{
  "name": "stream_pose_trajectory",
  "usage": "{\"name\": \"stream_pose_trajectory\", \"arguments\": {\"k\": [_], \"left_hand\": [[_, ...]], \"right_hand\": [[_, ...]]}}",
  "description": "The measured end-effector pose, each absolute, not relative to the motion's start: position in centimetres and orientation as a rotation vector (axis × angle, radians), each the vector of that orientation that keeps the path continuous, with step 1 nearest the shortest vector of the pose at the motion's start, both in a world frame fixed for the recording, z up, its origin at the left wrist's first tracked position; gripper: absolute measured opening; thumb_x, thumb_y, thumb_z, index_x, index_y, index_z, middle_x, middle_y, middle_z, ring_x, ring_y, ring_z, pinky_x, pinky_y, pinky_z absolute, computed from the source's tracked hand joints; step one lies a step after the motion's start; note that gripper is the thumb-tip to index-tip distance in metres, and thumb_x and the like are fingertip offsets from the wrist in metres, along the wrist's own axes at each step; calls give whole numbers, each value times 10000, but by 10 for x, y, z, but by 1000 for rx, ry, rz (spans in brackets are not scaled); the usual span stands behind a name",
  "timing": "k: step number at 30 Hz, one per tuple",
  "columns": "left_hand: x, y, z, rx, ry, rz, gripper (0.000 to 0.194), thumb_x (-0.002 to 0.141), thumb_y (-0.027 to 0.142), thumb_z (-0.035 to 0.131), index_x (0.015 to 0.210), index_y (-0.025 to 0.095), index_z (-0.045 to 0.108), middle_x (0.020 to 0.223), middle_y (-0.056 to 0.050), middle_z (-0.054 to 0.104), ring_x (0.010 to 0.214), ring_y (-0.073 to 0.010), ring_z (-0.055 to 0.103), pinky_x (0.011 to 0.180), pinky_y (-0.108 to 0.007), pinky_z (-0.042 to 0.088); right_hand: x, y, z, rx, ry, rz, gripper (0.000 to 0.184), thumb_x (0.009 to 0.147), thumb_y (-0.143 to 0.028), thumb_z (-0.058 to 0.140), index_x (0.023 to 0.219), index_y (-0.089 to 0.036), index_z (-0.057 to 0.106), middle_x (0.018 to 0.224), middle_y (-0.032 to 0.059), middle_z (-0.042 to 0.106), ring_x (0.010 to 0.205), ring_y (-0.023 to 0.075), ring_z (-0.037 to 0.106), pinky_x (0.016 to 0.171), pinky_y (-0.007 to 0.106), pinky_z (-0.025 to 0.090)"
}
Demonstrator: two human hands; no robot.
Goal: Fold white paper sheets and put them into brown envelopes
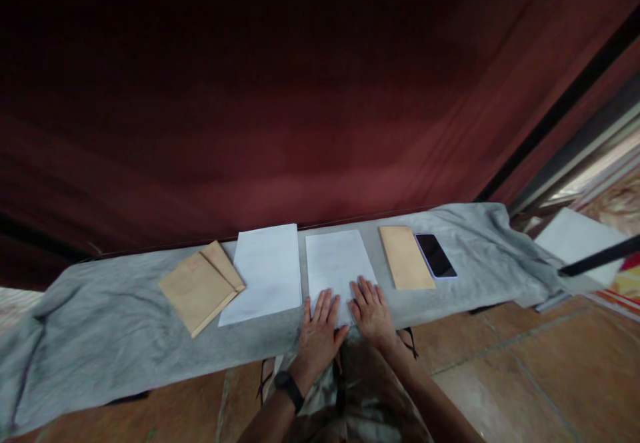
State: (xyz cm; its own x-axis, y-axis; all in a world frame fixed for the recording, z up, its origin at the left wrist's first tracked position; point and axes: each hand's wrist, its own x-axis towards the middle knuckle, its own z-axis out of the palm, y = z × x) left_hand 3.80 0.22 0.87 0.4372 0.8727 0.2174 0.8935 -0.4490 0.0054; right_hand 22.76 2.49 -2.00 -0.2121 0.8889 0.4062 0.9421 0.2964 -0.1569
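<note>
A white sheet of paper lies in front of me on a grey cloth. On its near left part my left hand rests flat, fingers spread, with a dark band on the wrist. My right hand lies flat over the near right corner, fingers apart, holding nothing. To the left is a stack of white paper, partly under brown envelopes. Another brown envelope sits to the right of the sheet, touching or nearly touching a phone with a dark screen.
The grey cloth covers a long narrow surface before a dark red wall or curtain. At the right, a black bar crosses in front of a white sheet. Brown floor tiles show below.
</note>
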Motion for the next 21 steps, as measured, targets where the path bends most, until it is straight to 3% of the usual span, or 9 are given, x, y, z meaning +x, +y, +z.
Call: {"name": "stream_pose_trajectory", "arguments": {"k": [4, 17, 21], "left_hand": [[38, 2, 5, -2550, -1586, -315, 599, 975, 511, 443, 1490, 204, 427, 1587, -113, 384, 1501, -277, 272, 1206, -560, 241], [53, 3, 0, -2466, -1725, -333, 596, 988, 449, 418, 1516, 173, 387, 1578, -131, 391, 1499, -280, 280, 1208, -567, 237], [53, 2, -1, -2458, -1745, -340, 581, 995, 408, 412, 1533, 195, 356, 1599, -127, 354, 1500, -283, 276, 1200, -568, 253]], "right_hand": [[231, 10, -14, -1603, -2221, -150, 472, 1037, -320, 398, 1479, -163, 451, 1535, 128, 463, 1441, 258, 385, 1178, 472, 297], [253, -16, -6, -1518, -2293, -96, 530, 1040, -348, 408, 1544, -198, 341, 1566, 107, 421, 1442, 230, 382, 1193, 467, 303], [240, -14, -8, -1493, -2336, -105, 488, 1039, -323, 408, 1508, -189, 409, 1555, 103, 439, 1433, 229, 398, 1191, 456, 311]]}}
